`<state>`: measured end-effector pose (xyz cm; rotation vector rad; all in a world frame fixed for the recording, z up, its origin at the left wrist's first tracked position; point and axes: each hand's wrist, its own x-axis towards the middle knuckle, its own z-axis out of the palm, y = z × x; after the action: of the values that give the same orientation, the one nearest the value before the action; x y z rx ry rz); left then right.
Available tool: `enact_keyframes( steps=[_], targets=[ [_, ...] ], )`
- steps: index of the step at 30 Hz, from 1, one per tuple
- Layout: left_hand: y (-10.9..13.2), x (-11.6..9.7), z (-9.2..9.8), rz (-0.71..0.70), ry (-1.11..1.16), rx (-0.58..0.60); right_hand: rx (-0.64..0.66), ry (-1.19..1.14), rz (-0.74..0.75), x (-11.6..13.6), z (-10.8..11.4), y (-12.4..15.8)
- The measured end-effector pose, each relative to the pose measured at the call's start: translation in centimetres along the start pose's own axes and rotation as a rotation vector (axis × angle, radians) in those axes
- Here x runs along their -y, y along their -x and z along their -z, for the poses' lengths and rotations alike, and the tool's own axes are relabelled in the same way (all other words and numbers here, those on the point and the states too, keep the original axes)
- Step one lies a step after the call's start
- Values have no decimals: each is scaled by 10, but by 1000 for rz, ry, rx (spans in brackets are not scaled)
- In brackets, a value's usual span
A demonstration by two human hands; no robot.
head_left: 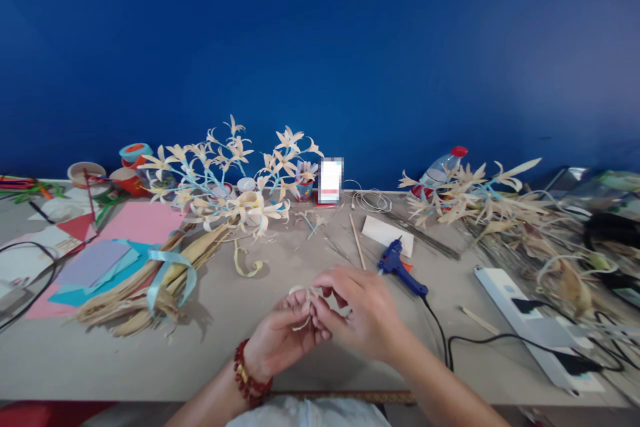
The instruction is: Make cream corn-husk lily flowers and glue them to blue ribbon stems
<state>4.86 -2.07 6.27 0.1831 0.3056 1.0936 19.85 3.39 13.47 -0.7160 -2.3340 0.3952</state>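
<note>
I'm pinching a husk strip (300, 291) with my left hand (280, 337) and right hand (361, 310), fingertips closed near its middle, and I'm judging it light, papery and easily torn.

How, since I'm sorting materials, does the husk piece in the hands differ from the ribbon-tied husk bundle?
The husk piece is small and curled; the husk bundle is long and thick. The piece is pinched between the left hand and right hand above the table; the bundle lies flat on it, tied with pale blue ribbon. Both are pale straw-coloured.
</note>
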Motion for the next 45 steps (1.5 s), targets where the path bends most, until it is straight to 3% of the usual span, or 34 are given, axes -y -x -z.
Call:
enact_keyframes(
  steps=[45],
  targets=[
    [1, 2, -1, 4, 1, 7, -12, -21, -69, 1, -1, 6]
  ],
)
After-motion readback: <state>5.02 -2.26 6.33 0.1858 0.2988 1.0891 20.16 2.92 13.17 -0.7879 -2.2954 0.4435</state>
